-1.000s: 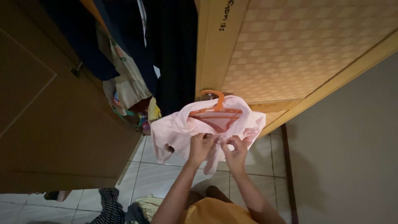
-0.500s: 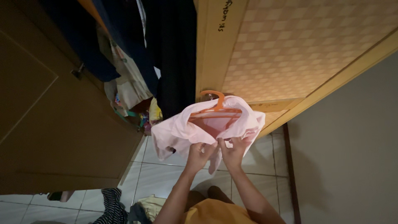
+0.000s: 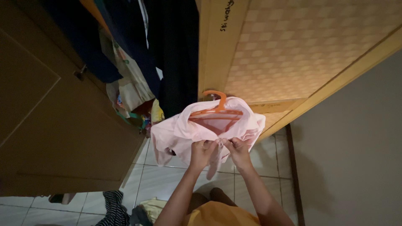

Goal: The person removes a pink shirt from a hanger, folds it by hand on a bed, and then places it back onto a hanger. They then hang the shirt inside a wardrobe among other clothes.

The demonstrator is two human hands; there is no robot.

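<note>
Both forearms raised from below, converging upward. Left hand [image 3: 202, 151] and right hand [image 3: 238, 150] side by side, nearly touching, knuckles toward camera. Fingers of each curled and pinched shut at fingertips, wrists slightly bent inward.

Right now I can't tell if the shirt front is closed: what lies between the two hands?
In the head view, only a narrow strip of the pink shirt, bunched at its front edges, lies between the left hand and right hand.
</note>
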